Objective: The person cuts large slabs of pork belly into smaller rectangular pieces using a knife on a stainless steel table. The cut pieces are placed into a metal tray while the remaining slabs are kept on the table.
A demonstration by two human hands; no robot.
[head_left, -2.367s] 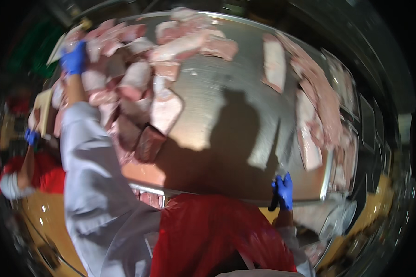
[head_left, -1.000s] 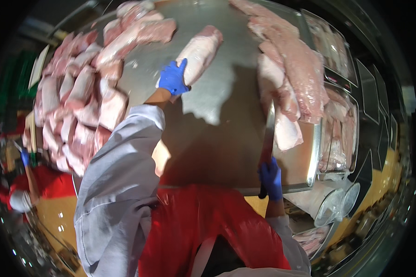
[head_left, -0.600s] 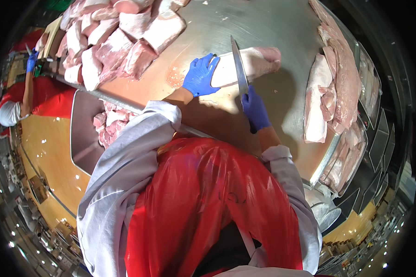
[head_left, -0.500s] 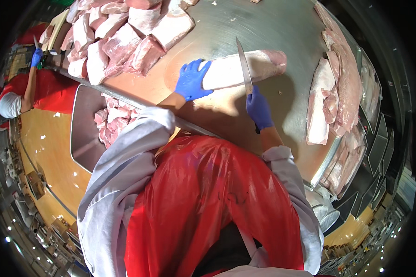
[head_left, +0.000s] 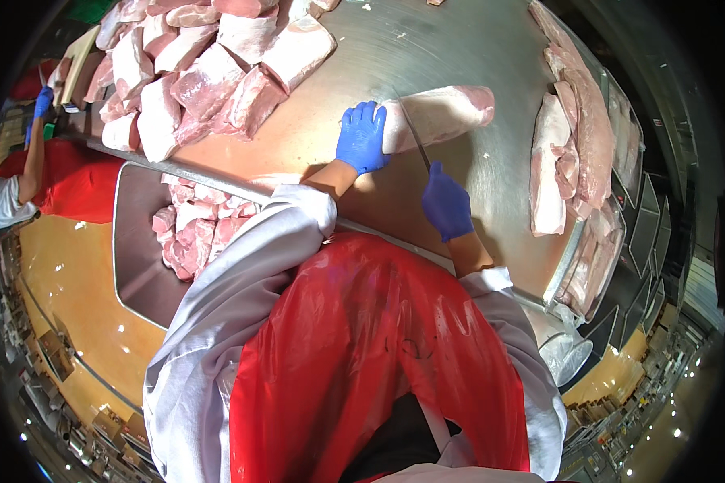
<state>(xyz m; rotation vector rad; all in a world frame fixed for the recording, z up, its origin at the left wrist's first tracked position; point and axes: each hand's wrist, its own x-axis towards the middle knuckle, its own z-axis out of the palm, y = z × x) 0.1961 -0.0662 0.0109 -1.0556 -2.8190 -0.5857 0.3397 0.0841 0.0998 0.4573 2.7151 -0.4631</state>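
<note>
Your open left hand (head_left: 362, 138) touches the meat (head_left: 447, 115) (pale, smooth, pink-ended) on its right. Your right hand (head_left: 448, 203) grips the knife (head_left: 415, 132).

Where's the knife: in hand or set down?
In hand: the right hand is closed on the knife, which slants across the meat. Whether it's cutting: cannot tell.

I see a smooth metal worktop (head_left: 443, 56) with a dull satin sheen across the upper frame. Near centre, the knife (head_left: 414, 130) has a metal blade, and the meat slab (head_left: 447, 114) looks smooth and moist. The blue gloves (head_left: 362, 141) look rubbery. Below, I read the red apron (head_left: 379, 322) as glossy, creased plastic, the white sleeves (head_left: 242, 282) as matt cloth. At left, the tan floor (head_left: 80, 266) shines.
</note>
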